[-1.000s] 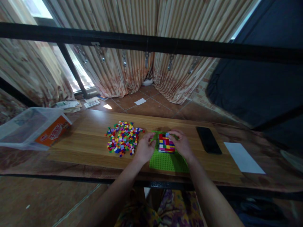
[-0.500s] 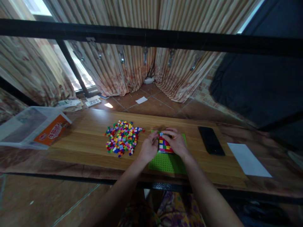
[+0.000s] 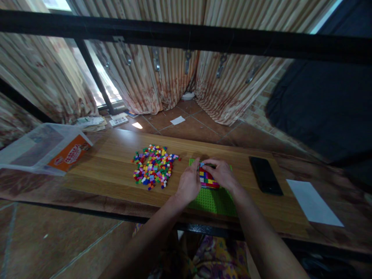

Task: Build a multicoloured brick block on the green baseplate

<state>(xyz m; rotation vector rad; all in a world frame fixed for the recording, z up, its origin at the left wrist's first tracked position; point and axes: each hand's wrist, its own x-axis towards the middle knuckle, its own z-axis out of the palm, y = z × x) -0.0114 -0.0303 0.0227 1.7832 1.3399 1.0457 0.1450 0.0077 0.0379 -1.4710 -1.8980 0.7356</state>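
Observation:
A block of coloured toy bricks (image 3: 207, 181), with red, yellow, white and blue pieces, stands on the green studded baseplate (image 3: 217, 202). My left hand (image 3: 188, 182) is closed against the block's left side, its fingertips at the far left corner. From the right, my right hand (image 3: 222, 173) reaches over the block, its thumb and fingers bent together around a light-blue brick (image 3: 201, 165) at that same corner. The fingers partly cover the block's far side. Left of my hands lies a loose pile of small coloured bricks (image 3: 154, 167).
A black phone (image 3: 266, 175) and a white sheet of paper (image 3: 314, 202) lie on the right. At the far left stands a clear plastic box (image 3: 35, 149) with an orange label. The wooden board (image 3: 107, 170) rests on a cloth-covered table. A dark bar (image 3: 174, 31) crosses ahead.
The whole view has shifted slightly, moving the table things to the right. My left fingers have drawn closer together at the block's far left corner. My right hand stays over the block.

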